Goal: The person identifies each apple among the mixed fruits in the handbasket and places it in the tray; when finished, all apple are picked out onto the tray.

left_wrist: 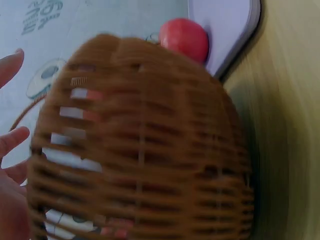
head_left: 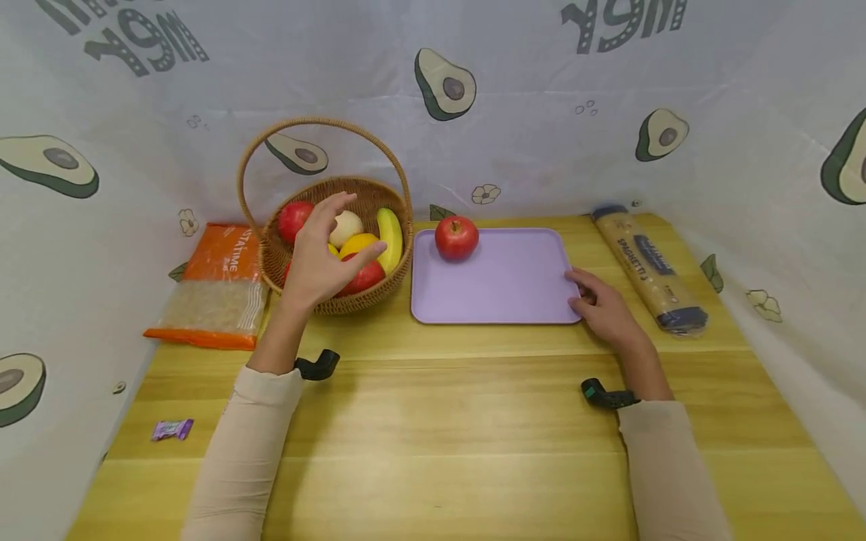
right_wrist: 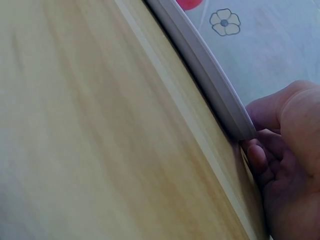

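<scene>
My left hand (head_left: 314, 263) hovers above the wicker basket (head_left: 348, 303), fingers and thumb spread apart and nothing between them. Inside the basket lie a banana (head_left: 390, 239), an orange (head_left: 357, 244), a pale round fruit (head_left: 348, 226) and several red fruits, one an apple-like fruit (head_left: 365, 276) below my thumb. My right hand (head_left: 604, 309) pinches the right edge of a lilac tray (head_left: 514, 282), thumb at the rim and the other fingers curled low beside it, as the right wrist view shows. A red apple (head_left: 456, 239) sits on the tray's far left part.
An orange-and-clear pasta bag (head_left: 215, 289) lies left of the basket. To the tray's right is a spaghetti pack (head_left: 646, 267). One small purple-wrapped sweet (head_left: 172, 430) lies near the left table edge. The basket's tall handle (head_left: 325, 122) arches upward. A printed curtain surrounds the table.
</scene>
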The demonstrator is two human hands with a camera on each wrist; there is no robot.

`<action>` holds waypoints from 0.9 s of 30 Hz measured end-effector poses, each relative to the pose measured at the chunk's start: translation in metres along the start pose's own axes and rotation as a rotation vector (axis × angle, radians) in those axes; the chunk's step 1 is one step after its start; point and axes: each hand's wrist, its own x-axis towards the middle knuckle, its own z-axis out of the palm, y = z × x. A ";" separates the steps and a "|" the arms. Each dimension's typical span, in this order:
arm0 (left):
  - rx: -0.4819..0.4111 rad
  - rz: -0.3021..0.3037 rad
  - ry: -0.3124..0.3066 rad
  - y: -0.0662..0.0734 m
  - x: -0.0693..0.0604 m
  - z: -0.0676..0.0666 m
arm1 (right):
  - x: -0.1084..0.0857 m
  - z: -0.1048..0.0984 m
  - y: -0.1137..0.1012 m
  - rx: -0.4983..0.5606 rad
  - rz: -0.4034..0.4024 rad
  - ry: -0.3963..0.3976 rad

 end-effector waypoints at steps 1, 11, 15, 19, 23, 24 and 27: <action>0.019 -0.008 0.003 -0.003 0.001 -0.004 | -0.001 -0.001 0.000 -0.003 0.005 0.001; 0.191 -0.159 -0.031 -0.029 0.010 -0.028 | -0.004 -0.002 -0.001 -0.003 0.012 -0.003; 0.228 -0.201 -0.054 -0.033 0.011 -0.033 | -0.003 -0.002 -0.001 0.002 0.014 -0.004; 0.255 -0.241 -0.059 -0.038 0.011 -0.036 | -0.003 -0.001 -0.001 0.001 0.008 -0.003; 0.282 -0.258 -0.059 -0.045 0.012 -0.038 | -0.003 -0.001 -0.002 0.003 0.011 -0.006; 0.286 -0.257 -0.061 -0.047 0.012 -0.039 | -0.002 0.000 -0.002 0.005 0.012 -0.007; 0.293 -0.245 -0.071 -0.052 0.012 -0.041 | -0.001 0.000 -0.003 0.000 0.016 -0.010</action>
